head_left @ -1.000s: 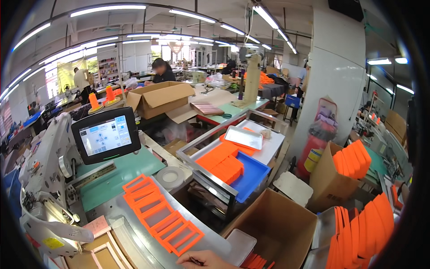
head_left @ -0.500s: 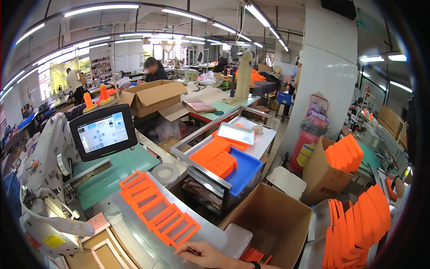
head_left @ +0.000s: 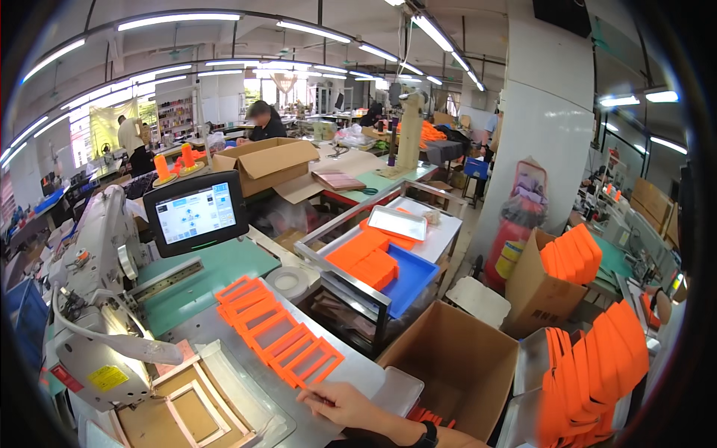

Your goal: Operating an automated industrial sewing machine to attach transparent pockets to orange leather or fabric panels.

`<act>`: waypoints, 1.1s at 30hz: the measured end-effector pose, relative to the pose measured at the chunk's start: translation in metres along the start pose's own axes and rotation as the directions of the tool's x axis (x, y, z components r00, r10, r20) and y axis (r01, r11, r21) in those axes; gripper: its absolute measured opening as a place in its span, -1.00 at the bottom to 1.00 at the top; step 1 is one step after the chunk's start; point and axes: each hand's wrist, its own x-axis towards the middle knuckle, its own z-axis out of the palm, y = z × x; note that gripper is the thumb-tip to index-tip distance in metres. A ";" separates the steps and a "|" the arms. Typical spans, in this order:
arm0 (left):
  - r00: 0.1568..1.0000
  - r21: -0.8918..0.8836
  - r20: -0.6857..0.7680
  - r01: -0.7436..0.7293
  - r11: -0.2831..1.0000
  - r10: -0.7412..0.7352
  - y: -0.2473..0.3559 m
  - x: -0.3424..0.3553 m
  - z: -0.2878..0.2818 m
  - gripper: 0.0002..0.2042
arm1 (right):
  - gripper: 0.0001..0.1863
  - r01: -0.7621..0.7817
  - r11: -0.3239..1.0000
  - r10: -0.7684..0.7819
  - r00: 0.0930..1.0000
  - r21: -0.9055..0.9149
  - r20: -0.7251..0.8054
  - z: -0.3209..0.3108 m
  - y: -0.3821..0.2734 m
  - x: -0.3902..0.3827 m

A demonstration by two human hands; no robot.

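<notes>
My right hand [head_left: 342,404] rests low over the metal work plate [head_left: 366,373], fingers curled together. A small dark reddish object shows at the fingers, too small to name. Just beyond the fingertips lies a slanting row of orange rectangular frames [head_left: 275,341], overlapping edge to edge. My left hand is out of view. On the left stands a sewing machine [head_left: 101,347] with its head over a clamp template [head_left: 211,418] of pale nested frames on a brown board. A roll of tape [head_left: 285,281] lies past the row.
A screen [head_left: 196,213] stands above the machine's green table. An open cardboard box [head_left: 448,358] is right of my hand. Piles of orange pieces [head_left: 597,369] lie in trays at far right. A cart holds a blue tray [head_left: 411,276] with orange stacks. People work farther back.
The view has shifted, so the machine, screen and template show more fully, farther right. My right hand stays curled by the near end of the orange row, and more forearm shows.
</notes>
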 end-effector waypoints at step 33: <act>0.296 0.804 0.342 -0.584 -0.115 0.892 0.212 -0.064 0.032 -0.60 | -0.70 -0.104 0.966 -0.044 0.837 0.238 0.545 0.057 -0.240 0.030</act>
